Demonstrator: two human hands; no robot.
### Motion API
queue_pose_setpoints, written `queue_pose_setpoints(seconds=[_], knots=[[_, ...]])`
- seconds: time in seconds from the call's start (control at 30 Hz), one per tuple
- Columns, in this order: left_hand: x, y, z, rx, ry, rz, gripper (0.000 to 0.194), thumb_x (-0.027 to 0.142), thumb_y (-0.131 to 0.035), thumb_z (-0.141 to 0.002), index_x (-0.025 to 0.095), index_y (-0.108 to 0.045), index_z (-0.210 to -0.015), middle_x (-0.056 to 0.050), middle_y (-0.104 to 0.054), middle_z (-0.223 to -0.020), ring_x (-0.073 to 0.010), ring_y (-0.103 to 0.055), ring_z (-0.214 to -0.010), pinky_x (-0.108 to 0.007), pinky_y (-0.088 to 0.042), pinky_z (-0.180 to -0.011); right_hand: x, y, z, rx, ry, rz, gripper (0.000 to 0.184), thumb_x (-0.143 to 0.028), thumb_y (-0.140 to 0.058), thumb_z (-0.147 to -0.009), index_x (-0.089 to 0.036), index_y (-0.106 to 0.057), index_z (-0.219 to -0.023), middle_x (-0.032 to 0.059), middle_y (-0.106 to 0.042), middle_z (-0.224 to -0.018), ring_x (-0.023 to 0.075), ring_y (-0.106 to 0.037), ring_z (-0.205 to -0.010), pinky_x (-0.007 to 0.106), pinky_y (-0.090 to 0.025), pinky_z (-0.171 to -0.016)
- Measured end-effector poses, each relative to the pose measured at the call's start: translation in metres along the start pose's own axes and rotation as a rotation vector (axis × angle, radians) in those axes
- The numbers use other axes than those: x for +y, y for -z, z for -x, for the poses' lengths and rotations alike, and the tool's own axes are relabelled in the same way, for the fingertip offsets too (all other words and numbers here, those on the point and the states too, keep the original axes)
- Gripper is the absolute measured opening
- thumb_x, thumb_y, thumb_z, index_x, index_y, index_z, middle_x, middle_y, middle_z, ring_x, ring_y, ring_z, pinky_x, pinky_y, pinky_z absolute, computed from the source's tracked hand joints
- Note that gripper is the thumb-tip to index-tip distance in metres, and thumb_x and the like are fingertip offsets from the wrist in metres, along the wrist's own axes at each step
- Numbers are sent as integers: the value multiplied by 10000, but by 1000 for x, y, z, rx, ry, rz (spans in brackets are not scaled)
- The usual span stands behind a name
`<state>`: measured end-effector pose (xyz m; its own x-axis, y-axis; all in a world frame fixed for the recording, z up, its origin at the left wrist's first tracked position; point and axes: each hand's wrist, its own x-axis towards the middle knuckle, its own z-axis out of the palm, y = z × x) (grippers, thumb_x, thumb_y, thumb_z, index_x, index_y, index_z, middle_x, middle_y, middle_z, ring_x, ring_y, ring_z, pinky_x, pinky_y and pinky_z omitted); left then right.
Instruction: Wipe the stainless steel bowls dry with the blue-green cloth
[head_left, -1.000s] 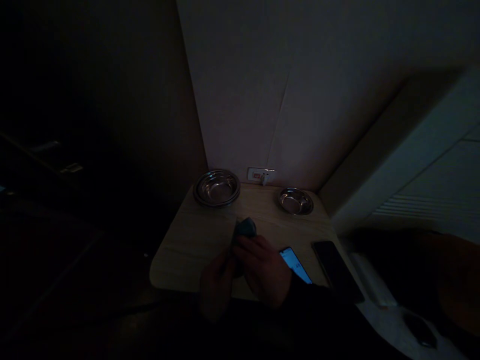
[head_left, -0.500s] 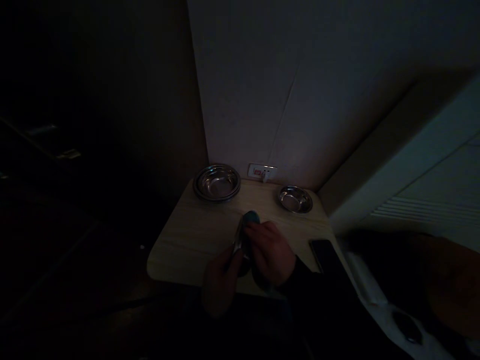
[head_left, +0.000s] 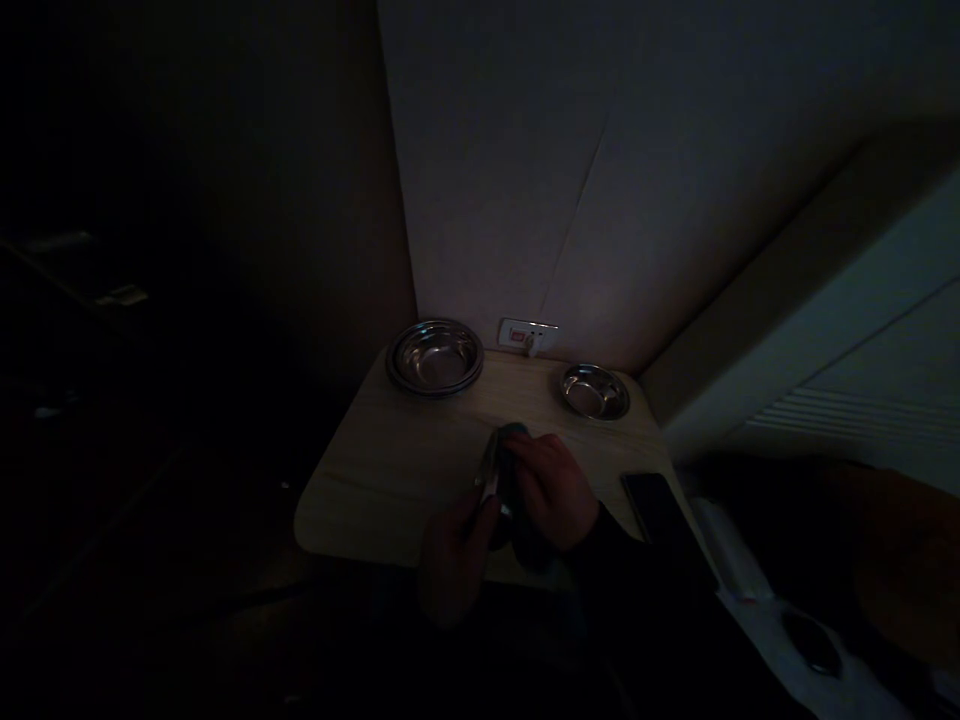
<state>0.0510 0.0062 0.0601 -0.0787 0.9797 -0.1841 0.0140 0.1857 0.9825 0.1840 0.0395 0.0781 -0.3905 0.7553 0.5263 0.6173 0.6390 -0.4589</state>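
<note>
My left hand (head_left: 454,560) is closed on the rim of a shiny metal bowl (head_left: 489,472), tilted up on its edge over the front of the small table. My right hand (head_left: 556,495) presses a dark teal cloth (head_left: 514,430) against the bowl's right side; the cloth also hangs down below the palm. Much of the bowl is hidden by the fingers and the gloom. At the table's back left stand nested metal bowls (head_left: 437,362). Another small metal bowl (head_left: 595,392) sits alone at the back right.
The pale wood-look table (head_left: 360,480) has a rounded front left corner and meets a wall with a socket (head_left: 529,336) and plug. A phone (head_left: 651,505) lies by the right edge, near my sleeve. A dark oval object (head_left: 811,643) rests on a white surface further right.
Both hands have shifted slightly right with the bowl and cloth. The bowl now stands more edge-on, and less of the cloth's top shows. The view has moved a little.
</note>
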Motion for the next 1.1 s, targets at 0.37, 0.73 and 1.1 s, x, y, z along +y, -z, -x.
queue_pose_setpoints(seconds=[0.37,0.73,1.1], knots=[[-2,0,4,7,-37,-50,328,397,-525,-788,145,-710,-889,-43,-711,-745,-188,-654,-693,-245,-516,-639,1,1,0,-12,10,1,330,-115,-416,-830,-147,-629,-1079,117,-650,-1088,226,-556,-882,387,-508,-753],[-1,3,4,5,-16,-18,342,396,-532,-780,143,-702,-934,-48,-722,-818,-199,-663,-754,-249,-516,-665,-10,0,1,12,88,27,295,-123,-434,-834,-139,-637,-1048,108,-643,-1108,218,-547,-867,358,-518,-729],[5,15,5,40,60,181,345,402,-614,-733,144,-637,-962,-62,-700,-931,-204,-633,-883,-271,-491,-758,39,15,-10,115,-237,-138,280,-182,-429,-856,-179,-637,-1042,82,-686,-1015,199,-633,-925,363,-517,-805]])
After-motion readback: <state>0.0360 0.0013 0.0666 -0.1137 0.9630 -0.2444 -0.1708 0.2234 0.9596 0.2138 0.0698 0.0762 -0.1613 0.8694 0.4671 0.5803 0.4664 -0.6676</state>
